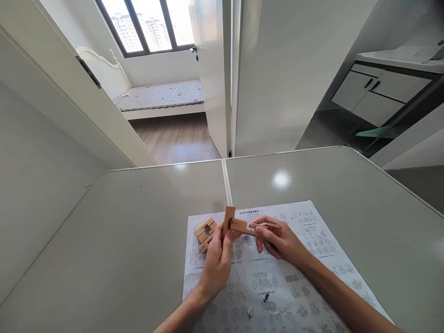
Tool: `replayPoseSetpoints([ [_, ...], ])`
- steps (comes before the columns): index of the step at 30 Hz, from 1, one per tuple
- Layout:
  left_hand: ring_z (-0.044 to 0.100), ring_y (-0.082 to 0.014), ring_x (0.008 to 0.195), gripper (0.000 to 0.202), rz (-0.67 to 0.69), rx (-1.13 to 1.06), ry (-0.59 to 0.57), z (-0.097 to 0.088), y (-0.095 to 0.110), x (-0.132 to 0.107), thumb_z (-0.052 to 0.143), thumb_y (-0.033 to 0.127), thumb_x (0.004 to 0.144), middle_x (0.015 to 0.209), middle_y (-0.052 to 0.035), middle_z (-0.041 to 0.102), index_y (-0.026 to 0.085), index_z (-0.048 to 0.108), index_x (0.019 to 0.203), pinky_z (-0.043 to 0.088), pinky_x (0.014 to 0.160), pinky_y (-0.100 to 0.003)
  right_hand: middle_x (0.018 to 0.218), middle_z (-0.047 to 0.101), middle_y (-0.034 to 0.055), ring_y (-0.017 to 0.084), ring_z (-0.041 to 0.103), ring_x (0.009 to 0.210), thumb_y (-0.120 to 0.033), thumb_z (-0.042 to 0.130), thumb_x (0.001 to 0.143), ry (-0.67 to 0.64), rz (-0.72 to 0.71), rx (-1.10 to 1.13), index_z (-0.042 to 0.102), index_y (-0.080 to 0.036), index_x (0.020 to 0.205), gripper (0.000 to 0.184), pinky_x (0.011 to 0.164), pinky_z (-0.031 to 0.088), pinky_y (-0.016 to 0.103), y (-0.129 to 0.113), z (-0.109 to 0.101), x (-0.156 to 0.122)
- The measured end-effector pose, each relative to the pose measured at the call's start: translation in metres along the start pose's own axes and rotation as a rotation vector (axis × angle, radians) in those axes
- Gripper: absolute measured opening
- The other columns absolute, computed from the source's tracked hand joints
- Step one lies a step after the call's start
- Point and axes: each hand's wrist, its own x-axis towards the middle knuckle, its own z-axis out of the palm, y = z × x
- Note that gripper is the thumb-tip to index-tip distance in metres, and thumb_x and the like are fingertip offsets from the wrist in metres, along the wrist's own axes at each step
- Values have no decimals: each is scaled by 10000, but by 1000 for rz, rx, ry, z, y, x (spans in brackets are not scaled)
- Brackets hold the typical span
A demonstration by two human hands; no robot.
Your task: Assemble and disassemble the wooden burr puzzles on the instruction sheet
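Over a printed sheet [208, 300], my left hand [217, 266] grips an upright wooden puzzle piece [229, 216] between thumb and fingers. A second notched wooden piece [239, 225] crosses it and reaches to the right; whether the two are locked together I cannot tell. My right hand [279, 238] pinches another wooden puzzle piece [255, 225], partly covered by the fingers, against the right end of the crossing one. Just left of my left hand, a small cluster of wooden blocks [204, 227] lies on the sheet, with a square gap in its middle.
The sheet carries rows of small line diagrams and lies on a pale glossy table [138, 245] with a seam down its middle. Past the table's far edge are an open door [211, 69], a bed [163, 95] below a window, and a white cabinet [378, 90] at right.
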Motion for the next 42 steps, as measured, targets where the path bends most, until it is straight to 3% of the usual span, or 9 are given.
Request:
replayPoseSetpoints([
  [6, 589, -296, 1375, 372, 31, -18, -42, 2, -2, -1, 430, 379, 1110, 1430, -129, 675, 220, 557, 1422, 419, 1212, -479, 621, 706, -9, 62, 370, 325, -600, 651, 980, 58, -23, -47, 652, -170, 1071, 440, 388, 270, 227, 7, 5, 0],
  [13, 582, -296, 1404, 424, 24, 52, -22, 3, -2, -3, 432, 379, 1113, 1507, -123, 634, 243, 538, 1500, 441, 1200, -485, 601, 666, -27, 80, 414, 355, -605, 661, 988, 199, -52, -34, 682, -189, 1042, 419, 415, 348, 246, 8, 11, -3],
  [18, 577, -304, 1433, 495, 33, 98, 1, 3, -8, -5, 517, 364, 1084, 1493, -101, 662, 266, 502, 1569, 425, 1224, -477, 606, 667, -22, 79, 427, 363, -600, 660, 995, 210, -48, -41, 681, -190, 1051, 414, 404, 341, 233, 8, 10, -3],
  [25, 521, -285, 1494, 560, 57, 116, -22, 4, -15, -5, 487, 354, 1099, 1604, -84, 571, 277, 408, 1648, 373, 1274, -466, 595, 660, -22, 78, 436, 350, -632, 679, 961, 224, -36, -32, 682, -185, 1027, 452, 386, 333, 225, 3, 13, -2],
  [42, 534, -281, 1487, 570, 70, 110, 10, 3, -16, -4, 496, 374, 1100, 1609, -63, 571, 293, 409, 1657, 400, 1271, -439, 589, 656, -29, 79, 437, 351, -634, 669, 963, 225, -44, -33, 660, -186, 1017, 451, 397, 329, 232, -1, 14, -1],
])
